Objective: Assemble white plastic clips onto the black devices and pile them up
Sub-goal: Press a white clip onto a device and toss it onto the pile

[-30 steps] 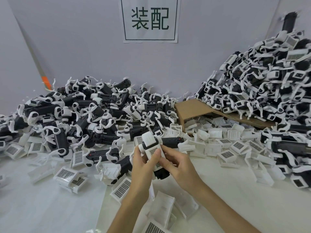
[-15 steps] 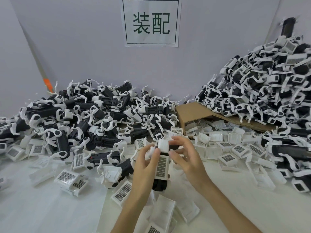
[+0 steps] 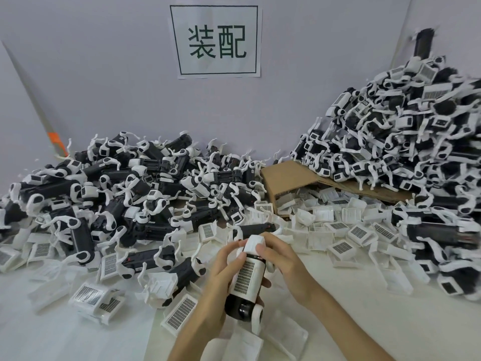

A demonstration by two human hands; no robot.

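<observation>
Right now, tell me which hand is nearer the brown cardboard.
Right. The right hand grips the black device below the cardboard; the left hand grips it farther left.

Pale lilac wall (image 3: 104, 74), printed paper sign (image 3: 216, 40), white tabletop (image 3: 390, 321), even light

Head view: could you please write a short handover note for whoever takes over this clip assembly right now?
The left hand holds the black device over the table, thumb on its white clip. The right hand pinches the clip's top end. The clip lies along the device; whether it has fully snapped on, I cannot tell.
Done: the pile of clipped devices at right.
Left: seat this one, add it there, then work through the left heap, which looks mostly unclipped, using the loose clips between the piles.
</observation>
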